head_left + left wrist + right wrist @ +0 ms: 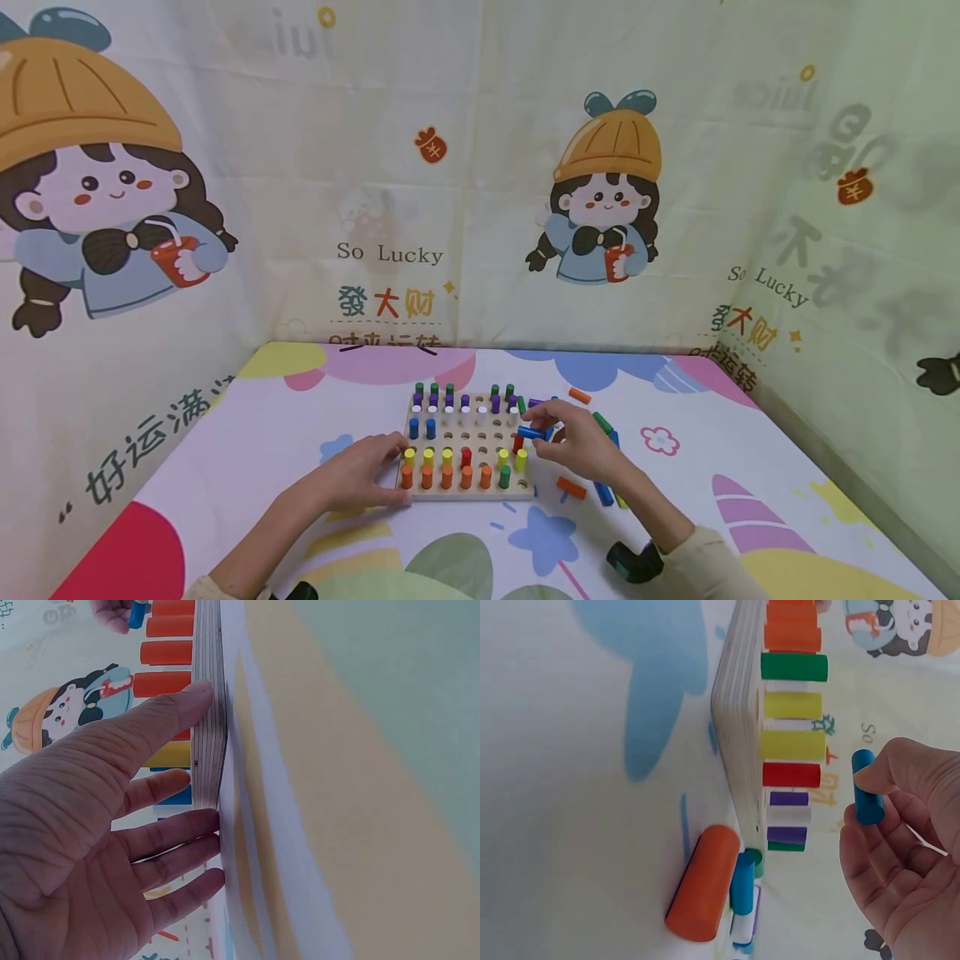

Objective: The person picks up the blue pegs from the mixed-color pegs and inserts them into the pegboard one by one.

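A pale wooden pegboard [468, 497] on the table carries rows of round pegs: green, purple, white, blue, yellow and orange from back to front. Two blue pegs [422, 429] stand at the left of their row, with bare holes to their right. A red peg [466, 458] stands among the yellow ones, and a green peg [505, 477] ends the orange row. My left hand [358, 477] touches the board's left side, thumb at the front corner, fingers extended. Between thumb and fingertips my right hand [577, 443] pinches a blue peg [868, 787], above the board's right edge.
Loose pegs lie right of the board, among them an orange peg [572, 487], a green peg [603, 422], a blue peg [603, 493] and another orange peg [580, 395]. A printed cloth [255, 450] covers the table; printed fabric walls [480, 183] surround it.
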A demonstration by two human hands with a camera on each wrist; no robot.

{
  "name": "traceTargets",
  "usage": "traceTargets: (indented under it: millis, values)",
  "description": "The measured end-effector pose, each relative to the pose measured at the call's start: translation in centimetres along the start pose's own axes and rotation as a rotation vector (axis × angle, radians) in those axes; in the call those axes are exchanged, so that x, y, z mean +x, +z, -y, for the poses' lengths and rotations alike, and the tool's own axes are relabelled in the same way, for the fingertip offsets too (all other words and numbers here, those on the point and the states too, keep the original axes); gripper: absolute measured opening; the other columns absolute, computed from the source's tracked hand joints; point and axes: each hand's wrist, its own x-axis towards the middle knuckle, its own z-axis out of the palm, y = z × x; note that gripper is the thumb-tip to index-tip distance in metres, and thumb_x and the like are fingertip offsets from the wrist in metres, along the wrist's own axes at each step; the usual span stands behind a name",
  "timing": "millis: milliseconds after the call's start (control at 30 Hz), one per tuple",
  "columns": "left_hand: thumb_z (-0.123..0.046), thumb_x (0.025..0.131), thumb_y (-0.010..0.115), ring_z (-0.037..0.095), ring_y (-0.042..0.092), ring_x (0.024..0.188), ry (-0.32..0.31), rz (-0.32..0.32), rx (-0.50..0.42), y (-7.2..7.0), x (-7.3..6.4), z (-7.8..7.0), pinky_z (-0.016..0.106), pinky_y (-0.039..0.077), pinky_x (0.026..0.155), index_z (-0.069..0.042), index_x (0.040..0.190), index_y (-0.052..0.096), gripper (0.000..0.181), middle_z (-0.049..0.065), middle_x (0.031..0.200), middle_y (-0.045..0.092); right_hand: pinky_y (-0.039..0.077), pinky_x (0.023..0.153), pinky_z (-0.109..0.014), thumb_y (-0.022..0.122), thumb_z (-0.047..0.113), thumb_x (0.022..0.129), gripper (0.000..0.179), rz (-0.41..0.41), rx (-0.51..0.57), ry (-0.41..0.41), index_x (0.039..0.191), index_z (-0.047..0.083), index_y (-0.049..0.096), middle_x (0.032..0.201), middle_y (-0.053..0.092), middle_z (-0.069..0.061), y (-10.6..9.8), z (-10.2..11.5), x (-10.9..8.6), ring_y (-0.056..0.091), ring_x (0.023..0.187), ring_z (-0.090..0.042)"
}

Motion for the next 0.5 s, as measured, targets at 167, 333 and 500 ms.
traceTargets:
  millis: [167, 333, 500]
  values:
    - [-0.040, 0.078, 0.089, 0.036, 0.058, 0.120, -0.005, 0.000, -0.002, 0.0, 0.0, 0.0, 0.060, 0.045, 0.104, -0.009, 0.128, 0.058, 0.067, 0.013, 0.125, 0.065, 0.056, 0.076, -0.025, 0.077, 0.000, 0.087, 0.034, -0.004, 0.012, -0.014, 0.120, 0.005, 0.069, 0.104, 0.069, -0.001, 0.4, 0.4, 0.5, 0.062, 0.094, -0.019]
    - [-0.041, 0.078, 0.089, 0.034, 0.059, 0.119, -0.008, 0.004, -0.007, 0.0, 0.0, 0.0, 0.060, 0.045, 0.104, -0.009, 0.128, 0.058, 0.067, 0.012, 0.124, 0.065, 0.056, 0.076, -0.024, 0.077, 0.002, 0.087, 0.033, -0.005, 0.037, -0.007, 0.119, 0.005, 0.070, 0.106, 0.069, -0.002, 0.8, 0.7, 0.9, 0.062, 0.095, -0.019]
    - [-0.040, 0.078, 0.089, 0.034, 0.059, 0.118, -0.005, 0.006, -0.015, -0.1, 0.0, -0.1, 0.061, 0.045, 0.104, -0.008, 0.127, 0.059, 0.067, 0.012, 0.123, 0.065, 0.055, 0.076, -0.023, 0.076, 0.003, 0.089, 0.030, 0.004, 0.057, -0.001, 0.118, 0.004, 0.069, 0.105, 0.068, -0.002, 1.1, 1.0, 1.2, 0.062, 0.096, -0.020]
